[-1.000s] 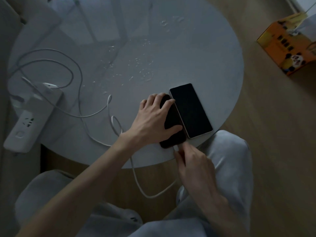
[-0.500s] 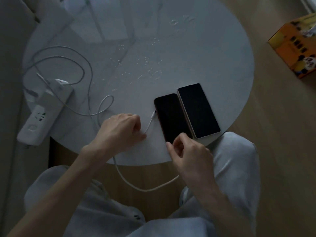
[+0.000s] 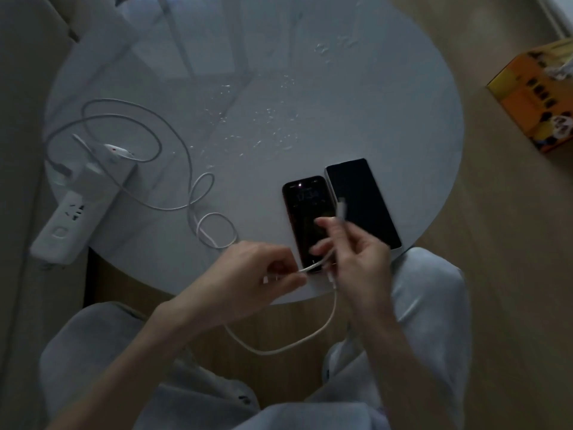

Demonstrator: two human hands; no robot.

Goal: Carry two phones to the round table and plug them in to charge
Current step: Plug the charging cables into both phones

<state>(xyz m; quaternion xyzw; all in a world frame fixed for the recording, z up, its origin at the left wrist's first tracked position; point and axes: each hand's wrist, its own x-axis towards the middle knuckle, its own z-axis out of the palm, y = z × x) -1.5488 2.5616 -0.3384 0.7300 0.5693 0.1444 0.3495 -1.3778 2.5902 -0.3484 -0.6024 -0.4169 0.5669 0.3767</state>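
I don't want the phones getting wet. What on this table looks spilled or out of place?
Small droplets or shiny flecks are scattered over the middle of the table, beyond the two phones; whether they are water cannot be told. The power strip overhangs the left edge.

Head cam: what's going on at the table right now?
A seated person is plugging in two phones lying side by side near the edge of the round table. The smaller phone has its screen lit and a white cable running to its near end. The larger phone is dark, with no cable visibly in it. The right hand holds a second cable's connector above the phones; the left hand pinches that cable further back. A power strip sits at the table's left edge.
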